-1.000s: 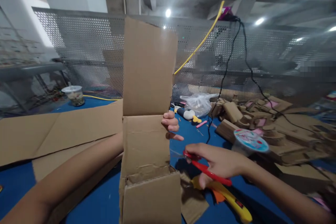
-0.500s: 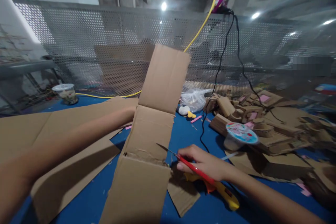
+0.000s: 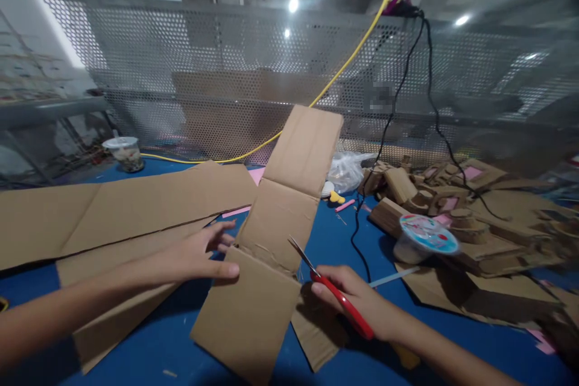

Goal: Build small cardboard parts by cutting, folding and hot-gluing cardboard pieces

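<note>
A folded cardboard strip point(image 3: 280, 211) of several creased panels stands tilted in the middle of the view, its far panel rising towards the mesh fence. My left hand point(image 3: 203, 255) is at its left edge near the lower crease, thumb over the front face and fingers around the edge, their tips partly hidden. In my right hand point(image 3: 350, 295) is a pair of red-handled scissors point(image 3: 348, 309), blades pointing up and left across the strip's right edge. Beneath the right hand lies a small cardboard piece point(image 3: 316, 338). A yellow-handled tool point(image 3: 406, 354) is mostly hidden under the right forearm.
Long cardboard sheets point(image 3: 136, 211) lie on the blue table point(image 3: 149, 344) at left. A lidded tub point(image 3: 427, 235) and a heap of cardboard parts point(image 3: 479, 235) are at right. Behind are a plastic bag point(image 3: 348, 172), a cup point(image 3: 124, 154), and a mesh fence point(image 3: 149, 60) with hanging black cables point(image 3: 384, 126).
My left hand has come from behind the upper panel down to the strip's lower left edge. The strip has tilted lower and right. The scissors stay in my right hand, now angled more steeply.
</note>
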`<state>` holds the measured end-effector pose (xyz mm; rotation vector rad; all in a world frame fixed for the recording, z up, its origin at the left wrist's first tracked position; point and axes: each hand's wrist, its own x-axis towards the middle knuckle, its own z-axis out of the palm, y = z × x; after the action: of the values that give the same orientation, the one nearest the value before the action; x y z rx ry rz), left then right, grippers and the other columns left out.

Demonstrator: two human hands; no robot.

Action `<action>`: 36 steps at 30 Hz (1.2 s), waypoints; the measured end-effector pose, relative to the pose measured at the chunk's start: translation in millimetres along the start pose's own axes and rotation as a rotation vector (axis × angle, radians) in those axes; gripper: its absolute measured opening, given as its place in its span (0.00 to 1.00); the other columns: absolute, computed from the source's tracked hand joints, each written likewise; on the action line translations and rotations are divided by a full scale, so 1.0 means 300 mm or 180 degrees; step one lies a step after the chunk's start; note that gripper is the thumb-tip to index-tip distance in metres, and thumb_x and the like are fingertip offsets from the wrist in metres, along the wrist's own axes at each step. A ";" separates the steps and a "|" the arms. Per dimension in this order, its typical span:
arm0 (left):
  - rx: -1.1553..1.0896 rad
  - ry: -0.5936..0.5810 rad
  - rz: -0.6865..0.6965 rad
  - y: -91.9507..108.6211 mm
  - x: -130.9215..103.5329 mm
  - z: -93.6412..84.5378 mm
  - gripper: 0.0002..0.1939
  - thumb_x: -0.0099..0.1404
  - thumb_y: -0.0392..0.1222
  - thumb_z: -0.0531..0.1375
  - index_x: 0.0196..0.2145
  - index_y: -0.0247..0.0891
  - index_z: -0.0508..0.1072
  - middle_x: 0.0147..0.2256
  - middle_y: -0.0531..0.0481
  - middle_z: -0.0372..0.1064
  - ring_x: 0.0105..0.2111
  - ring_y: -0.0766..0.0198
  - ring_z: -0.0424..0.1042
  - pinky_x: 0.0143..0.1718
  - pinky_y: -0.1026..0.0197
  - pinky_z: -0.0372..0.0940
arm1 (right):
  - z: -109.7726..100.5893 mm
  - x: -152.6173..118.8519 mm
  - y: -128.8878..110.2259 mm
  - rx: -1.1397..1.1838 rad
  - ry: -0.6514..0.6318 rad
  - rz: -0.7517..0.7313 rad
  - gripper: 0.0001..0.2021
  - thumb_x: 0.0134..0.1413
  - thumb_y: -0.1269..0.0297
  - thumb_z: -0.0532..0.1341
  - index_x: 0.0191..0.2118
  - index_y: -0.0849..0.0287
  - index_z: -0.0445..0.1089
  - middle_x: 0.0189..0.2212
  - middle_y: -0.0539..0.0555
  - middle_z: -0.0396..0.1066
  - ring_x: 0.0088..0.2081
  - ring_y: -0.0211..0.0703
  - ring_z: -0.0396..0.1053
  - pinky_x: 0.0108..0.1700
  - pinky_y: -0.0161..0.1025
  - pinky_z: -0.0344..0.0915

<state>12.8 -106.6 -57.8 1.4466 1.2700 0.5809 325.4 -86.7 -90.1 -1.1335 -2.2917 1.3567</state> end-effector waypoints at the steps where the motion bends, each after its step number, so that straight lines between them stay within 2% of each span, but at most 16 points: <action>1: -0.0142 0.0029 -0.0104 -0.010 -0.012 0.025 0.58 0.42 0.64 0.71 0.63 0.37 0.54 0.53 0.36 0.70 0.53 0.47 0.70 0.55 0.49 0.64 | 0.001 -0.003 -0.004 -0.0045 -0.0004 0.0002 0.33 0.52 0.26 0.47 0.24 0.55 0.55 0.22 0.46 0.54 0.26 0.36 0.51 0.28 0.36 0.51; 4: -0.0600 -0.0032 -0.0393 -0.027 -0.030 0.062 0.53 0.38 0.59 0.74 0.58 0.36 0.60 0.48 0.39 0.73 0.49 0.48 0.73 0.51 0.50 0.67 | 0.007 -0.016 -0.010 -0.0076 0.0075 -0.0038 0.33 0.53 0.26 0.45 0.25 0.55 0.54 0.22 0.46 0.54 0.27 0.37 0.52 0.29 0.36 0.52; 6: -0.0808 -0.0212 -0.0470 -0.025 -0.038 0.069 0.45 0.38 0.56 0.75 0.51 0.36 0.67 0.46 0.39 0.75 0.47 0.49 0.74 0.50 0.52 0.67 | 0.014 -0.026 -0.008 -0.0138 0.0159 -0.0123 0.32 0.55 0.28 0.45 0.25 0.55 0.54 0.22 0.46 0.54 0.27 0.38 0.52 0.30 0.36 0.52; 9: -0.0891 -0.0361 -0.0483 -0.009 -0.052 0.077 0.34 0.39 0.54 0.75 0.41 0.35 0.73 0.43 0.41 0.77 0.45 0.51 0.75 0.48 0.55 0.67 | 0.024 -0.041 0.002 -0.0167 0.0211 -0.0240 0.30 0.57 0.30 0.46 0.26 0.56 0.55 0.23 0.47 0.56 0.28 0.38 0.54 0.31 0.37 0.53; 12: -0.0858 -0.0315 -0.0457 0.004 -0.062 0.084 0.30 0.39 0.53 0.75 0.37 0.35 0.75 0.39 0.43 0.79 0.42 0.53 0.76 0.44 0.57 0.68 | 0.029 -0.049 0.010 -0.0023 0.0205 -0.0279 0.30 0.58 0.31 0.47 0.27 0.56 0.56 0.24 0.47 0.58 0.28 0.38 0.55 0.32 0.37 0.54; 15: -0.0657 -0.0297 -0.0334 0.021 -0.069 0.077 0.27 0.40 0.52 0.74 0.36 0.36 0.75 0.38 0.46 0.79 0.42 0.53 0.76 0.43 0.57 0.68 | 0.030 -0.054 0.014 0.0168 0.0218 -0.0205 0.31 0.54 0.28 0.49 0.27 0.56 0.57 0.24 0.47 0.58 0.28 0.39 0.55 0.32 0.37 0.55; 19: 0.0279 -0.0097 -0.0065 0.077 -0.081 0.040 0.21 0.41 0.50 0.73 0.31 0.38 0.75 0.35 0.50 0.78 0.40 0.53 0.75 0.40 0.59 0.66 | 0.018 -0.070 0.006 0.0392 0.0208 -0.0178 0.33 0.46 0.24 0.52 0.30 0.56 0.58 0.26 0.47 0.56 0.28 0.38 0.53 0.30 0.36 0.55; 21: 0.0642 0.0000 -0.0071 0.107 -0.086 0.018 0.20 0.41 0.51 0.73 0.29 0.38 0.75 0.33 0.51 0.77 0.38 0.54 0.75 0.38 0.60 0.65 | 0.010 -0.078 -0.008 0.0172 0.0324 -0.0164 0.34 0.45 0.24 0.53 0.32 0.56 0.59 0.28 0.48 0.58 0.30 0.39 0.55 0.32 0.37 0.56; 23: 0.0706 0.0009 -0.0162 0.129 -0.087 0.000 0.21 0.41 0.53 0.72 0.29 0.38 0.75 0.33 0.50 0.76 0.37 0.54 0.75 0.36 0.60 0.65 | 0.003 -0.080 -0.026 -0.0039 0.0407 -0.0095 0.33 0.46 0.26 0.54 0.32 0.56 0.60 0.29 0.49 0.59 0.31 0.40 0.56 0.33 0.38 0.58; 28: 0.0485 -0.0043 -0.0337 0.152 -0.078 -0.021 0.21 0.40 0.54 0.72 0.26 0.38 0.74 0.29 0.51 0.74 0.33 0.57 0.74 0.31 0.62 0.64 | -0.001 -0.069 -0.053 0.0133 0.0170 0.0076 0.30 0.49 0.30 0.56 0.29 0.56 0.58 0.26 0.48 0.60 0.29 0.39 0.56 0.30 0.36 0.56; 32: 0.0396 -0.0112 -0.0323 0.167 -0.069 -0.029 0.21 0.40 0.54 0.72 0.23 0.38 0.71 0.26 0.52 0.73 0.29 0.59 0.73 0.28 0.63 0.62 | 0.002 -0.070 -0.043 -0.0186 0.0209 0.0129 0.29 0.49 0.31 0.57 0.28 0.57 0.58 0.28 0.50 0.61 0.29 0.40 0.57 0.32 0.38 0.56; 36: 0.0489 -0.0184 -0.0241 0.178 -0.065 -0.034 0.20 0.41 0.55 0.71 0.25 0.38 0.73 0.27 0.51 0.74 0.31 0.57 0.74 0.28 0.63 0.63 | 0.000 -0.077 -0.053 -0.0193 0.0079 0.0058 0.28 0.51 0.32 0.56 0.30 0.57 0.60 0.30 0.51 0.61 0.30 0.41 0.58 0.32 0.38 0.57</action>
<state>18.4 -112.7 -0.5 1.5231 1.3412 0.3951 332.8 -107.6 -73.0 -1.1856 -2.3253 1.2803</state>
